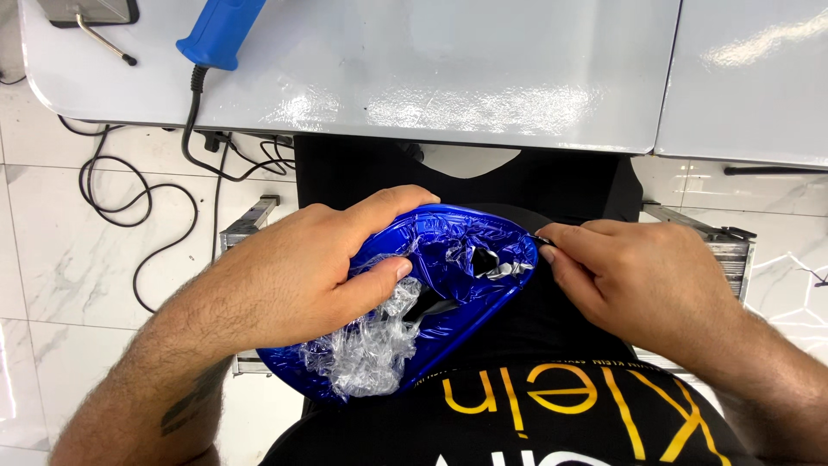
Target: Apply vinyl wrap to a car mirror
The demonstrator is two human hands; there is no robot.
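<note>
A glossy blue curved panel point(466, 237) rests on my lap, partly covered by crumpled clear plastic film point(366, 349). My left hand point(302, 276) grips the panel from the left, thumb pressing down on the film near the centre and fingers wrapped over the upper edge. My right hand point(638, 276) pinches the panel's pointed right tip, holding a small thin dark item whose kind I cannot tell. A torn hole in the blue surface shows dark material beneath.
A white glossy table point(448, 78) spans the top. On it lie a blue-handled corded tool point(216, 30) and a dark device with a thin stylus point(90, 17). Black cables point(129, 198) trail over the marble tile floor at left. Metal chair frame parts flank my legs.
</note>
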